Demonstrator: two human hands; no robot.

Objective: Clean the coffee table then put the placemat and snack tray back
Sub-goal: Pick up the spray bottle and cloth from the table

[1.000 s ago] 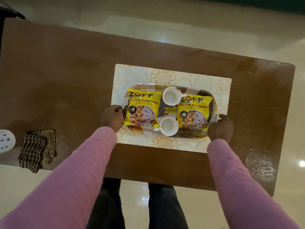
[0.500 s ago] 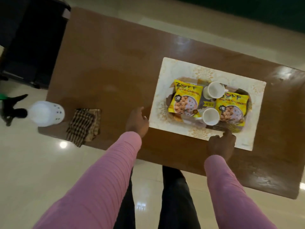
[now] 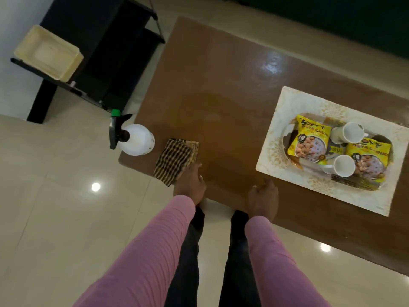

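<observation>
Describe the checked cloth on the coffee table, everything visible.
The checked cloth looks like woven fabric in a dark brown and tan check, folded into a layered rectangle with lighter layers showing along its far edge. It lies flat at the near left corner of the coffee table, its near corner seeming to poke just past the edge. A white spray bottle stands to its left. The left hand reaches its right side; actual contact cannot be told.

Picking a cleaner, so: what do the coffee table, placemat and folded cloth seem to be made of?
Coffee table: wood or wood-look laminate, glossy; it mirrors ceiling lights. Placemat: likely plastic or vinyl, cream with gold floral print, lying stiff and flat; uncertain. Folded cloth: woven fabric, matte, dark-and-cream checks, soft stacked layers.
</observation>
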